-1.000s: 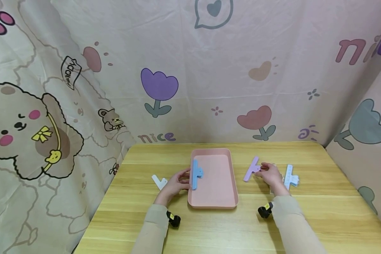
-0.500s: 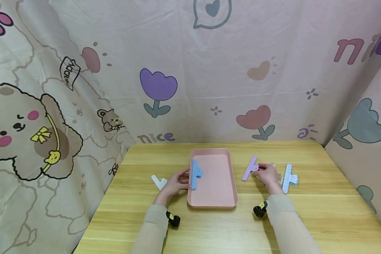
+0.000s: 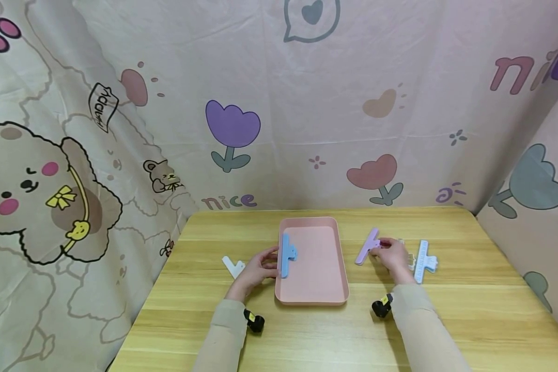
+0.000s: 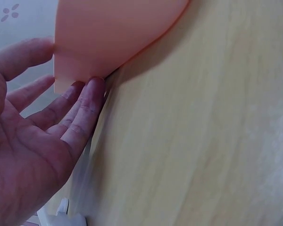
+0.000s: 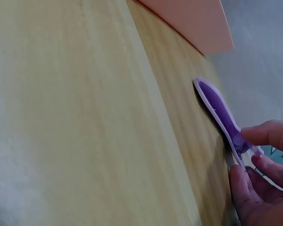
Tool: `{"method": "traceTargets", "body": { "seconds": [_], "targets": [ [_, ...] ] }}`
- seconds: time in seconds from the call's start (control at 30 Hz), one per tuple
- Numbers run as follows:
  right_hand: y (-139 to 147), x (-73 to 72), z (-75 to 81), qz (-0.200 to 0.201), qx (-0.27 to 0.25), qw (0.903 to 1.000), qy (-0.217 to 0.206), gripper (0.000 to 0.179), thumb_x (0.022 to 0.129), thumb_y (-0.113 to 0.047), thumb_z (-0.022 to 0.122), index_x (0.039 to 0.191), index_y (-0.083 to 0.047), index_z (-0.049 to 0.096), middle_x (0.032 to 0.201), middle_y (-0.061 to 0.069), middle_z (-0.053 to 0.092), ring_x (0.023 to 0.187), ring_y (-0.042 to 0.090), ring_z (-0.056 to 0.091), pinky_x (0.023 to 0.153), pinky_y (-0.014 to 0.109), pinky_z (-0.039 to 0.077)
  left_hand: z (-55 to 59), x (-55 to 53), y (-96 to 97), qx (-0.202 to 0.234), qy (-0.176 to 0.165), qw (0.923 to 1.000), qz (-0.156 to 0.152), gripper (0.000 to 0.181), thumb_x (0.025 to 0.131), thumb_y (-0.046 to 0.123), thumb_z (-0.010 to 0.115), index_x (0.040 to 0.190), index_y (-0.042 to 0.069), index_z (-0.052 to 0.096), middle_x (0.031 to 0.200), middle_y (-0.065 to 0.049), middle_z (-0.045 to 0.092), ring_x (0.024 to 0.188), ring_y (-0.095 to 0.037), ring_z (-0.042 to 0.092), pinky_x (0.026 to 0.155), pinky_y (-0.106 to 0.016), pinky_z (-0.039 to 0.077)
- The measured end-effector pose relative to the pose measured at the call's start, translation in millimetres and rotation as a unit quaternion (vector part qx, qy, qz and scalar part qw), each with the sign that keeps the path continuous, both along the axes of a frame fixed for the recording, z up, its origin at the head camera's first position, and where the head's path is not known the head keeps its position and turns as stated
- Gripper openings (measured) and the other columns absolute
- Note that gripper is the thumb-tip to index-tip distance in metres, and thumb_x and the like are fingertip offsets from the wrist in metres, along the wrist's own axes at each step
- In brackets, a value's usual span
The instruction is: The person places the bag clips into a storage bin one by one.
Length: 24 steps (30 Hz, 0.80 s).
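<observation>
My left hand (image 3: 258, 268) touches the outer left wall of the pink tray (image 3: 313, 289) with its fingertips. In the left wrist view those fingers (image 4: 87, 108) lie fairly straight against the tray's side. A blue bag clip (image 3: 285, 256) lies inside the tray along its left wall. Right of the tray, my right hand (image 3: 394, 258) pinches the handle end of a purple bag clip (image 3: 366, 248). The right wrist view shows the purple clip's long bar (image 5: 217, 106) low over the wood, thumb and fingers at its handle; whether it touches the table is unclear.
A white clip (image 3: 234, 267) lies left of my left hand, partly covered by it. Right of my right hand lie a pale clear clip (image 3: 411, 260), partly hidden, and a light blue ruler-marked clip (image 3: 423, 262). Printed cloth hangs behind the wooden table (image 3: 316, 336).
My right hand has shifted slightly left and come closer around the purple clip's handle, uncovering more of the clips to its right. The left hand and tray have stayed in place.
</observation>
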State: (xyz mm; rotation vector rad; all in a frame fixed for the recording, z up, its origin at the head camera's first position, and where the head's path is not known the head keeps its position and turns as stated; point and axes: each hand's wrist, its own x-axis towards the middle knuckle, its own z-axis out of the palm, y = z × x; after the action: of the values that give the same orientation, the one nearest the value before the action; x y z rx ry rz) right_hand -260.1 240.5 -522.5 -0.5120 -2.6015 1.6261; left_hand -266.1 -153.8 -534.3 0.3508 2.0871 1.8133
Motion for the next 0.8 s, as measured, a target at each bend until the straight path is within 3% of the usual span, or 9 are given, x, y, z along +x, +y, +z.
{"method": "traceTargets", "body": {
  "seconds": [0.17, 0.37, 0.5, 0.67, 0.8],
  "targets": [
    [1.5, -0.2, 3.0, 0.004, 0.000, 1.0000, -0.003, 0.057, 0.087, -0.010, 0.068, 0.136, 0.010, 0.048, 0.127, 0.028, 0.054, 0.110, 0.036, 0.053, 0.089, 0.043, 0.048, 0.8, 0.6, 0.4, -0.001, -0.001, 1.0000, 0.000, 0.074, 0.086, -0.006, 0.069, 0.151, 0.001, 0.034, 0.138, -0.028, 0.046, 0.118, -0.041, 0.055, 0.090, -0.039, 0.053],
    [5.2, -2.9, 9.3, -0.004, -0.047, 0.9989, -0.004, 0.060, 0.089, -0.014, 0.069, 0.139, 0.008, 0.045, 0.129, 0.024, 0.054, 0.104, 0.027, 0.057, 0.085, 0.034, 0.052, 1.3, 0.6, 1.1, 0.003, -0.002, 1.0000, -0.001, 0.074, 0.086, -0.007, 0.068, 0.151, 0.000, 0.033, 0.139, -0.028, 0.045, 0.119, -0.043, 0.054, 0.090, -0.039, 0.053],
    [7.1, -6.4, 13.4, -0.002, -0.086, 0.9962, 0.013, 0.065, 0.088, -0.015, 0.072, 0.143, 0.005, 0.043, 0.133, 0.022, 0.053, 0.100, 0.018, 0.058, 0.087, 0.030, 0.053, 2.5, 1.1, 1.4, 0.004, -0.004, 1.0000, -0.001, 0.074, 0.087, -0.007, 0.068, 0.151, -0.001, 0.032, 0.139, -0.028, 0.045, 0.119, -0.043, 0.053, 0.089, -0.039, 0.053],
    [5.1, -9.2, 17.8, 0.019, -0.091, 0.9944, 0.049, 0.067, 0.086, -0.016, 0.075, 0.142, 0.003, 0.046, 0.136, 0.021, 0.054, 0.101, 0.014, 0.057, 0.082, 0.018, 0.050, 2.1, 1.3, 1.5, 0.005, -0.001, 1.0000, 0.001, 0.075, 0.086, -0.008, 0.068, 0.151, -0.002, 0.031, 0.140, -0.030, 0.044, 0.121, -0.045, 0.052, 0.091, -0.041, 0.053],
    [-1.7, -13.9, 21.8, 0.034, -0.100, 0.9922, 0.066, 0.063, 0.086, -0.017, 0.076, 0.139, 0.004, 0.049, 0.135, 0.022, 0.054, 0.102, 0.015, 0.057, 0.084, 0.021, 0.050, 2.2, 1.9, 1.6, 0.004, 0.001, 1.0000, 0.004, 0.075, 0.085, -0.009, 0.067, 0.151, -0.003, 0.030, 0.139, -0.031, 0.044, 0.121, -0.047, 0.051, 0.091, -0.043, 0.052]
  ]
}}
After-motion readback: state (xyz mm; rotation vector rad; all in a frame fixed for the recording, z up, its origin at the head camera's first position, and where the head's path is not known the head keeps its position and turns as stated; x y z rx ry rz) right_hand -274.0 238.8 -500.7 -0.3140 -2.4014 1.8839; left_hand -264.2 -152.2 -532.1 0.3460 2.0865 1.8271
